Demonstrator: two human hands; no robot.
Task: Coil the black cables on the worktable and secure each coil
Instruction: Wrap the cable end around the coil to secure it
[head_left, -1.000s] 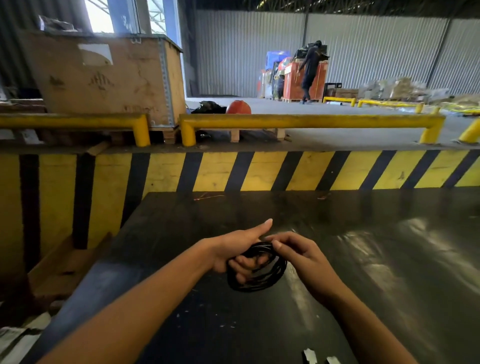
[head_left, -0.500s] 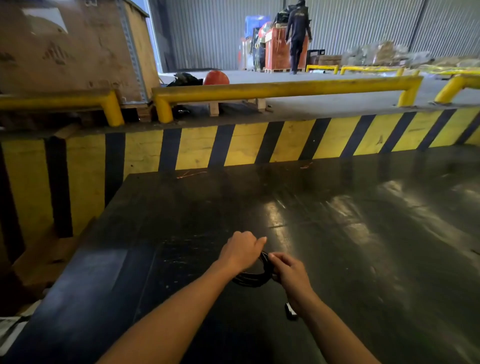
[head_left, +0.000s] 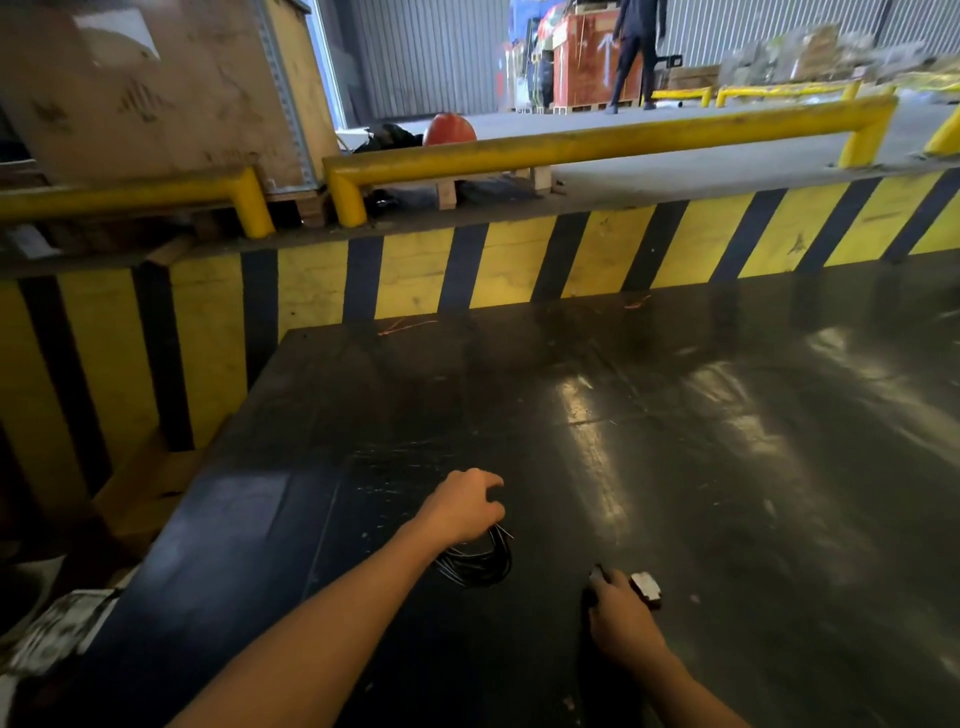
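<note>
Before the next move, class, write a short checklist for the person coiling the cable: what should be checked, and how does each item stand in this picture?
1. Left hand holds the coil: ok, fingers closed over its top.
2. Loops stay gathered: ok, they lie bunched together on the worktable.
3. Coil is tied: not ok, no tie shows around it.
4. Right hand has reached something to fasten with: cannot tell, it rests on a small whitish item too blurred to identify.
5. Cable ends tucked in: cannot tell, they are hidden under the hand.
</note>
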